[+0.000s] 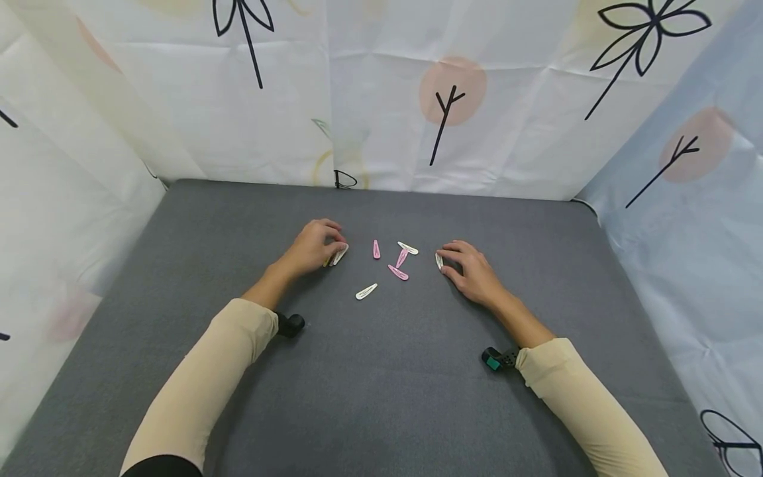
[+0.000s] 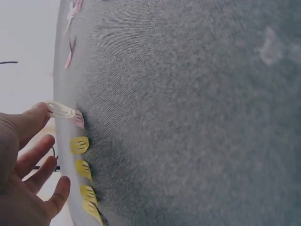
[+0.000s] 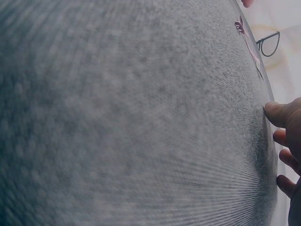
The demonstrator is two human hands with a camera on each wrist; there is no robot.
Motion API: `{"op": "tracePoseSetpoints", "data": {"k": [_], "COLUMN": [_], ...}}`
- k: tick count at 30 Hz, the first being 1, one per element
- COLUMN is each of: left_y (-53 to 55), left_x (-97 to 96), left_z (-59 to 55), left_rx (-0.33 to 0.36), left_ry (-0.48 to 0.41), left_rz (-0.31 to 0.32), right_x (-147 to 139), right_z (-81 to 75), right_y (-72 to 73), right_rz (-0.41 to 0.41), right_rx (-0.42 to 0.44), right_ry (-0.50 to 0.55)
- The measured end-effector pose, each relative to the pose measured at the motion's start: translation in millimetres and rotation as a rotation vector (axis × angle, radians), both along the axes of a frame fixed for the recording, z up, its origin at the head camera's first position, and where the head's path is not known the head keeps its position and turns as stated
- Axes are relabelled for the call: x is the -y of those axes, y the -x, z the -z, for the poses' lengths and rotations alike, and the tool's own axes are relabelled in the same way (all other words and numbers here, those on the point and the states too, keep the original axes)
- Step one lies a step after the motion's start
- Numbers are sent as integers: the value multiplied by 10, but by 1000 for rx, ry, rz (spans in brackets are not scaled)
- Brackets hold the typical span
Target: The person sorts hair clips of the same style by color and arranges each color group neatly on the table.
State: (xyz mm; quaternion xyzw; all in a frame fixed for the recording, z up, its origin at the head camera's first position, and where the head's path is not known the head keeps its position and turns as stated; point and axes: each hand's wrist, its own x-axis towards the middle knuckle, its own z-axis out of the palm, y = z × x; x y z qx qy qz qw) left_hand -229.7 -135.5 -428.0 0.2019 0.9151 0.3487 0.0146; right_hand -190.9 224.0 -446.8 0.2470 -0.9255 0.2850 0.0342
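My left hand (image 1: 318,246) pinches a white snap hair clip (image 2: 61,110) between thumb and finger, just above the table. Under that clip, in the left wrist view, sits a pink clip (image 2: 78,119), followed by a row of several yellow clips (image 2: 80,145) beneath the other fingers. Across the table, my right hand (image 1: 473,270) has its thumb and index finger at the two ends of another white hair clip (image 1: 439,261), low over the cloth. In the right wrist view the right thumb (image 3: 277,114) shows at the table's surface, and that clip is hidden.
Between the hands lie a pink clip (image 1: 376,250), a white clip (image 1: 408,248) touching a second pink one (image 1: 402,258), a third pink clip (image 1: 398,272) and a white clip (image 1: 366,291) nearer me. Patterned white curtains (image 1: 381,99) border the grey table (image 1: 381,397).
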Motion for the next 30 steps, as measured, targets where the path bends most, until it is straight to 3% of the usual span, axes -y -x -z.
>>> {"op": "tracePoseSetpoints", "data": {"k": [14,20,30], "left_y": [-236,-349,-456], "left_x": [240,387,691], "left_z": [-134,-146,-25], "left_rx": [93,111,86], "left_ry": [-148,-119,-34], "left_rz": [-51,-72,-84], "right_x": [2,2,5], "right_z": [10,4,-3], "right_y": [16,16,11], "right_rz": [-12,-13,-14], "right_rx": [-19,-18,-11], "right_ry": [-8,-14,-5]}}
